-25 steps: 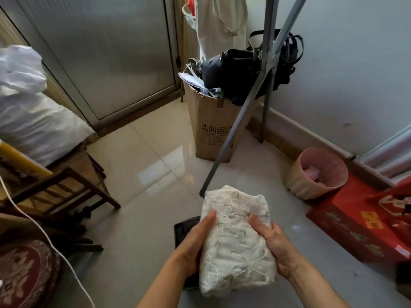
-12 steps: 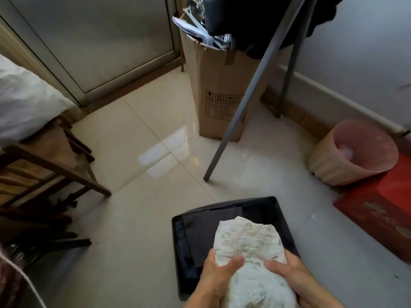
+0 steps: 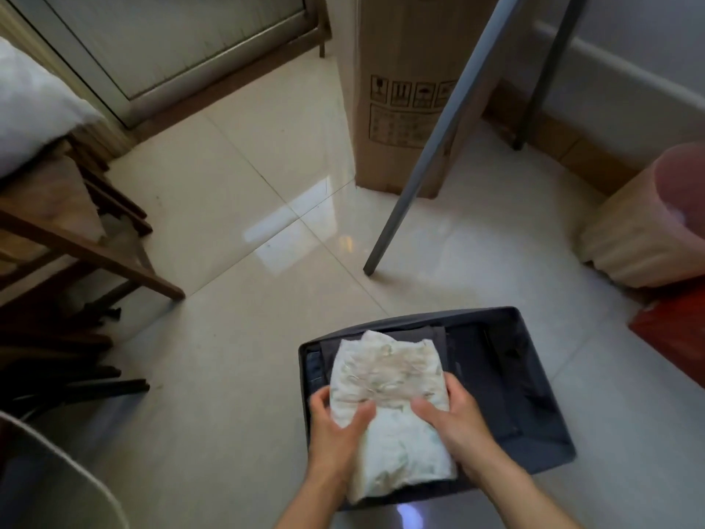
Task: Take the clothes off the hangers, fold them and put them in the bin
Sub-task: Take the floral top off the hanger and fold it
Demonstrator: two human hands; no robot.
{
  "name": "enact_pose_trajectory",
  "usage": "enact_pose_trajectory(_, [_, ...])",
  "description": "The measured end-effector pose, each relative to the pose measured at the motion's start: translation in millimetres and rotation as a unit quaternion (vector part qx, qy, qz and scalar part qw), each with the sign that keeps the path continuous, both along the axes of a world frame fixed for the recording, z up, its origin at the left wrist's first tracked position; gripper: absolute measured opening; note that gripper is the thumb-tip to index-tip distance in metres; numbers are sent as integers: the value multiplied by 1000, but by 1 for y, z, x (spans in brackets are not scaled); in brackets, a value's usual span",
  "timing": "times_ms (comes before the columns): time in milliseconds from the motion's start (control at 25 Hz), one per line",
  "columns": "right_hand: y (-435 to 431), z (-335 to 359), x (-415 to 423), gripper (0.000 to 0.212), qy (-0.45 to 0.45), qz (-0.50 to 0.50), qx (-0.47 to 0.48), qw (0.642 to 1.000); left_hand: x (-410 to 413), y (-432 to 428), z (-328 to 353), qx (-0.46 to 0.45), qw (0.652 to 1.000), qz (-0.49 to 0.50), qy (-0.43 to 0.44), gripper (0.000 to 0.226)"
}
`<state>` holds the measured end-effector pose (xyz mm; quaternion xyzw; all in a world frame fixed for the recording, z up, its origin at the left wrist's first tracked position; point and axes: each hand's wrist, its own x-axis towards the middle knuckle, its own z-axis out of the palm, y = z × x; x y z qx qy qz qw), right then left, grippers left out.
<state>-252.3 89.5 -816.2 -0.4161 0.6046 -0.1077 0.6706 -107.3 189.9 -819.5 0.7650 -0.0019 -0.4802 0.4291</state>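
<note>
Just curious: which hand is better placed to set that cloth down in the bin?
Probably the right hand: it grips the cloth over the middle of the bin; the left hand is at its edge.

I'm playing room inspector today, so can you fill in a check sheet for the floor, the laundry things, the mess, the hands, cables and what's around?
Surface: glossy pale floor tiles, with a bright reflected patch.
Job's things: folded white garment held low over the left side of the dark fabric bin; dark folded clothes lie inside.
Clutter: cardboard box, pink-lined wastebasket, red box.
Grips: left hand and right hand both hold the garment, thumbs on top.
Cables: nothing seen.
Surroundings: grey rack leg, wooden chair, sliding door.
</note>
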Motion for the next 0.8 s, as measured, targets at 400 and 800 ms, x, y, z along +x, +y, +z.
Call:
enact_pose_trajectory(400, [17,-73,60,17,214,186,-264,922,42,15,-80,26,962,-205,-178,35])
enact_pose_trajectory(800, [4,-82,61,45,312,398,-222,834,63,4,-94,120,925,-351,-78,92])
